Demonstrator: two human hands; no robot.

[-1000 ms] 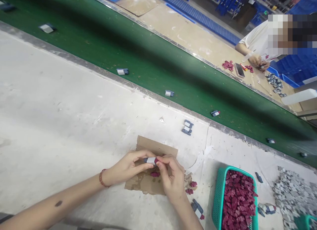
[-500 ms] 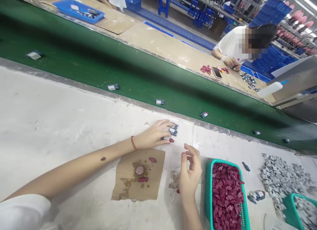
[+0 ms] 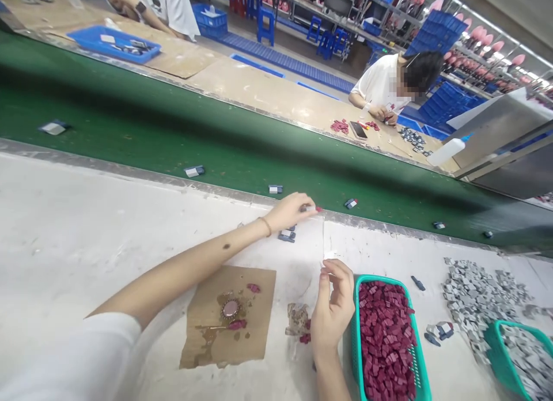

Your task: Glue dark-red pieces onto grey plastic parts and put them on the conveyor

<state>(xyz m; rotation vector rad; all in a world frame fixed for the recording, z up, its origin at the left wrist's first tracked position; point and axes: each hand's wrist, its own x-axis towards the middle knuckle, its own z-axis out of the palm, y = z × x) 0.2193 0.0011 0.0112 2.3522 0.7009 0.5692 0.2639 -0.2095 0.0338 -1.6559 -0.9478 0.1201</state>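
My left hand (image 3: 290, 212) is closed on a small plastic piece (image 3: 309, 208), grey and dark with a red tip, above the near edge of the green belt. Just below that wrist, several dark blue and white pieces (image 3: 287, 234) lie on the white table. My right hand (image 3: 332, 309) is loosely curled, thumb and fingers a little apart, left of the green basket (image 3: 355, 332) of dark red pieces. I see nothing held in it. Beside it lie a clear stained scrap (image 3: 297, 319) and a few red pieces (image 3: 305, 338).
A stained cardboard sheet (image 3: 259, 343) bears a round cap (image 3: 230, 309) and red pieces. Grey pieces (image 3: 470, 297) are heaped at right by a second green basket (image 3: 496, 337). Spaced pieces lie on the green belt (image 3: 129, 136). Two people sit across it; a white bottle (image 3: 447, 152) stands there.
My left hand has moved from the pieces on the table up toward the belt and now holds a red-tipped piece. The right hand stays nearly in place. The view has shifted slightly.
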